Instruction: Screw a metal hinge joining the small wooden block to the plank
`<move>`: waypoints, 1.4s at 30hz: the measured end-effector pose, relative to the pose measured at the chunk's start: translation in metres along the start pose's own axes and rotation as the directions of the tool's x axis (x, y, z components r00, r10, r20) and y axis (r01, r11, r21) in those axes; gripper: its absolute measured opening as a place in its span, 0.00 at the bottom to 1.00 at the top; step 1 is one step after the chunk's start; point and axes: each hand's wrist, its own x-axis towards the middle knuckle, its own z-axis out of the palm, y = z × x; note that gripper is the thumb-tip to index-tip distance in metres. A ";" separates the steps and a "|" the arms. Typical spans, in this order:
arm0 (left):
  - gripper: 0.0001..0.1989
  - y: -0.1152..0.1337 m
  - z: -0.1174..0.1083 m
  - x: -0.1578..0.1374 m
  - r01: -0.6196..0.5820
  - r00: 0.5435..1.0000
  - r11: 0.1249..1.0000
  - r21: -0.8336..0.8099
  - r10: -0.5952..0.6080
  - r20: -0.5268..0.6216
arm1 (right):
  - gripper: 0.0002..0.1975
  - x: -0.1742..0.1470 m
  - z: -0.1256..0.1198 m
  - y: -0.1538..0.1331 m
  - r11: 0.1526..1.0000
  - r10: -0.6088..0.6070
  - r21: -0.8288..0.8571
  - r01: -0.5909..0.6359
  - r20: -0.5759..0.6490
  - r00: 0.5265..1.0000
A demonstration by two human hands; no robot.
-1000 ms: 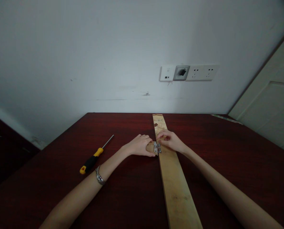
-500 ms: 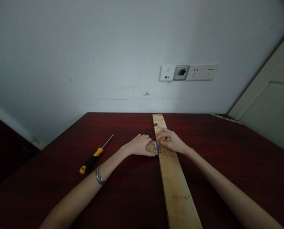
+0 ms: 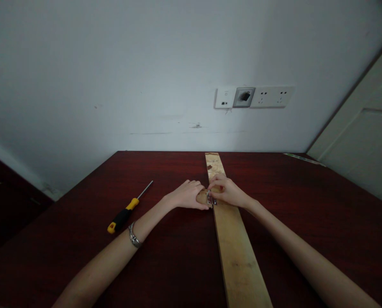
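A long pale wooden board lies lengthwise on the dark red table. Against its left edge sits a small wooden block, with my left hand closed around it, thumb on the near side and fingers on the far side. A metal hinge spans the joint between block and board, partly covered by fingers. My right hand rests over the board, thumb and forefinger pinched together at the hinge. Whatever is between those fingertips is too small to make out.
To the left lies a yellow and black screwdriver, its shaft pointing away from me. Behind the table rises a white wall with a row of sockets. A thin strip lies at the far right edge, near a pale door.
My right hand has shifted slightly left and down, bringing its pinched fingertips onto the hinge. The left hand, block and board stay where they were.
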 end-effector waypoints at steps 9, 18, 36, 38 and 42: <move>0.29 0.000 0.001 0.001 -0.008 1.000 1.000 0.000 0.008 -0.012 | 0.03 -0.001 0.001 0.002 1.000 -0.004 -0.020 0.004 0.004 1.000; 0.28 0.003 -0.002 -0.001 -0.001 1.000 0.998 -0.070 0.000 -0.017 | 0.03 -0.001 0.000 0.003 0.999 -0.018 -0.033 0.018 -0.001 1.000; 0.23 0.005 -0.001 0.000 -0.025 0.998 0.985 -0.171 0.015 -0.059 | 0.06 -0.001 -0.005 -0.004 0.990 -0.058 -0.126 0.064 0.047 0.997; 0.24 0.006 -0.001 0.000 -0.019 0.998 0.984 -0.177 0.008 -0.060 | 0.05 -0.001 -0.005 -0.004 0.989 -0.051 -0.135 0.057 0.048 0.998; 0.25 0.006 -0.002 0.000 -0.008 0.998 0.987 -0.163 -0.001 -0.058 | 0.05 -0.001 -0.003 -0.003 0.987 -0.033 -0.154 0.039 0.046 0.998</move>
